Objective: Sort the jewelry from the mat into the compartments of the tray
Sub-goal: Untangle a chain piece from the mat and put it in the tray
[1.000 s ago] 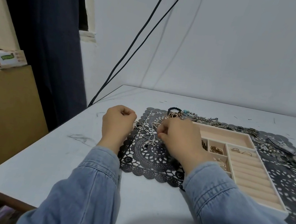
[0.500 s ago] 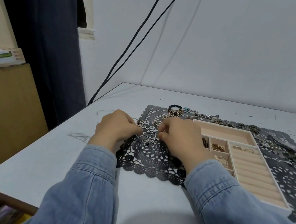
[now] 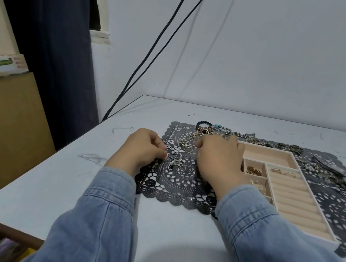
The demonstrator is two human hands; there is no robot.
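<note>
My left grip (image 3: 141, 150) is closed, thumb and forefinger pinching one end of the tangle of silver chains (image 3: 177, 154). The tangle lies on the mat (image 3: 181, 188), just left of the tray (image 3: 292, 201). My right grip (image 3: 219, 163) is curled over the tangle's tray side. Its fingertips are turned away from view, so I cannot tell whether they clamp a strand or only rest on it.

Findings, stated as judgement:
- The chains look knotted together. Pulling my two grips apart could tighten the knot instead of freeing a strand, and a thin link might snap.
- The loose rings (image 3: 184, 144) sit touching the tangle on its far side from me. A lifted chain could snag one and drag it left, away from the tray, off the mat onto the bare surface (image 3: 68, 182), whose edge is near.
- The mat is openwork, so a clasp or pendant could catch in a hole and lift the mat, and the tray standing on it would shift.
- My right wrist hangs just left of the small compartment holding gold pieces (image 3: 254, 171). A careless sweep toward the tray could spill or mix them.
</note>
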